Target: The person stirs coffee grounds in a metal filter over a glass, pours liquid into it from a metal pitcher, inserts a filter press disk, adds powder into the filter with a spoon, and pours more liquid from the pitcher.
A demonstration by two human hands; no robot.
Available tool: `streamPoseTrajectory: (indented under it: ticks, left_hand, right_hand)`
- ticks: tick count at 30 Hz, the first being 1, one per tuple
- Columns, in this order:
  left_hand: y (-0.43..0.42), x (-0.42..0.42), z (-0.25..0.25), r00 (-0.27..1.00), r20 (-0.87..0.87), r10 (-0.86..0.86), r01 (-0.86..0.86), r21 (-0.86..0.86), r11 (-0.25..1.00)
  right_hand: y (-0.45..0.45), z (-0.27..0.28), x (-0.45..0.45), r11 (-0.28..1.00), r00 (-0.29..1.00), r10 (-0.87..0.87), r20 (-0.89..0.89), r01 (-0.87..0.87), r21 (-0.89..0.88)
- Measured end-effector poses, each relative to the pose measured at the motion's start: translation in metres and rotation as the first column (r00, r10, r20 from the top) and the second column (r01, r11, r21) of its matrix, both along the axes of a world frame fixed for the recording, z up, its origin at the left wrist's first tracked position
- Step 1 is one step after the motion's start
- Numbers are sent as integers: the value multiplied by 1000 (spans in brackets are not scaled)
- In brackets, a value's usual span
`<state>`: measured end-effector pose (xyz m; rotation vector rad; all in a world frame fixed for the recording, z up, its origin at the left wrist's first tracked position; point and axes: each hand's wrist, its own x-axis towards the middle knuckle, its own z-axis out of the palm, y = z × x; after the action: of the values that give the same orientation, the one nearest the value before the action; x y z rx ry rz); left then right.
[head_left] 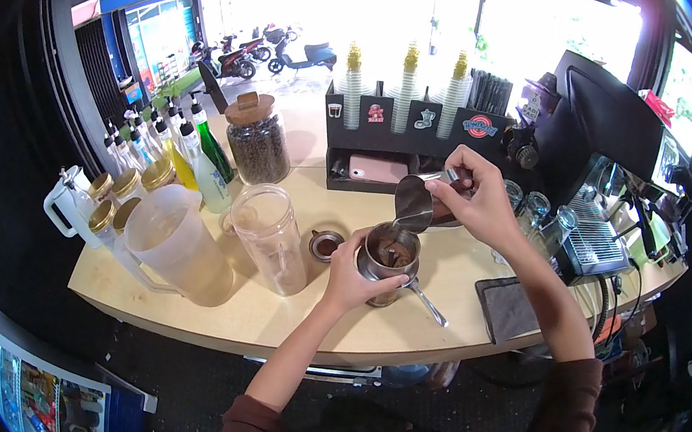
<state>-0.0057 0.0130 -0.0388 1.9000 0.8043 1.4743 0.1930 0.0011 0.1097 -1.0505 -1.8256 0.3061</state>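
My right hand (473,194) grips a small metal pitcher (413,204) by its handle and tilts it, so a thin stream runs down from its lip. Directly below, a metal cup (372,263) contains wet brown coffee grounds (393,253). My left hand (349,280) is wrapped around the near-left side of that cup, thumb along its front. A metal handle (431,306) sticks out from the cup toward the front right. To the left of my left hand lies a small round metal piece (326,246) with dark brown stuff in it.
A clear pitcher (271,242) and a frosted jug (175,240) stand left, before syrup bottles (208,164) and a jar of coffee beans (257,143). Behind is a black cup organizer (388,140) holding a phone (378,169). Right are glasses (534,206), a dark cloth (513,308) and an espresso machine (597,234).
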Motion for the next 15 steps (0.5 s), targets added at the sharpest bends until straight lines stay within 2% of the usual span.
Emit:
streamPoseTrajectory:
  ticks: [1,3,7,10,15]
  left_hand:
    - [-1,-1,2,1000,-13,-23,22,-31,999]
    - [-2,-1,4,999,-25,-45,43,-65,997]
    - [-4,-2,6,999,-33,-40,37,-82,996]
    - [-2,-1,4,999,-32,-19,18,-50,999]
    - [-1,1,1,1000,-4,1,-1,-8,1000]
  right_hand:
    - [0,-1,0,1000,1000,1,0,-1,-1]
    - [0,-4,0,998,991,40,-130,-45,-38]
    - [5,-14,17,999,995,14,-103,-10,33]
    - [2,-23,27,988,907,53,-417,-110,-112]
    - [2,-62,56,976,807,-61,-587,-76,-206]
